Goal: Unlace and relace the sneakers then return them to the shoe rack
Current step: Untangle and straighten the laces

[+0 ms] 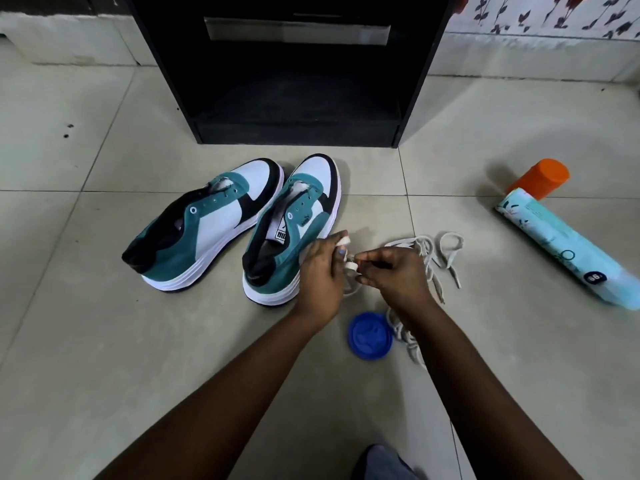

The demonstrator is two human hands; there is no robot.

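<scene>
Two teal, white and black sneakers stand side by side on the tiled floor, toes toward the black shoe rack (294, 98). The left sneaker (204, 223) and the right sneaker (287, 230) both have empty eyelets. My left hand (320, 275) and my right hand (394, 271) meet just right of the right sneaker, both pinching a white lace (349, 266) that is wound around the fingers of my left hand. A loose pile of white lace (440, 251) lies on the floor behind my right hand, and more lace (405, 337) trails under my right wrist.
A blue round lid (370, 337) lies on the floor under my wrists. A pale blue spray can (561, 244) with an orange cap lies at the right. The rack's lower shelf is open and dark. A dark fabric patch (384, 462) shows at the bottom edge.
</scene>
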